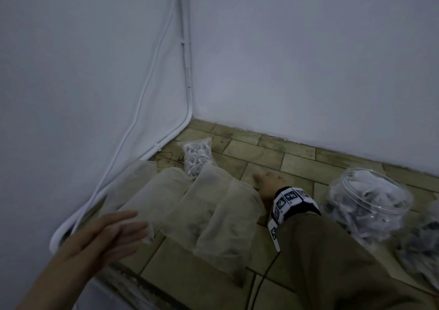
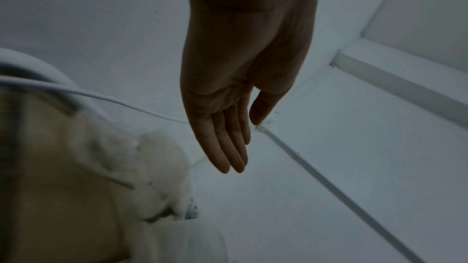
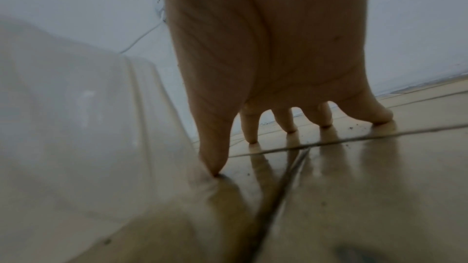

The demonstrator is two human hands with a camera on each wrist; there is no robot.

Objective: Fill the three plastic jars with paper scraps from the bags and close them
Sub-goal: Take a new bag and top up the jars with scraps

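No text can be read; the wrist band (image 1: 293,204) carries only black-and-white coded marker squares.

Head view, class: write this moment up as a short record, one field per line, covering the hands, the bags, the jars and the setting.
left hand: open, fingers straight, in the air near the empty bags, holding nothing
right hand: open, fingertips spread and pressed on the floor
full bag: holds scraps, lies near the wall corner
empty bags: several clear ones, flat on the floor between the hands
jar: filled with scraps, no lid on
second jar: at the frame's right edge, partly cut off
setting: tiled floor, white walls, cable down the corner
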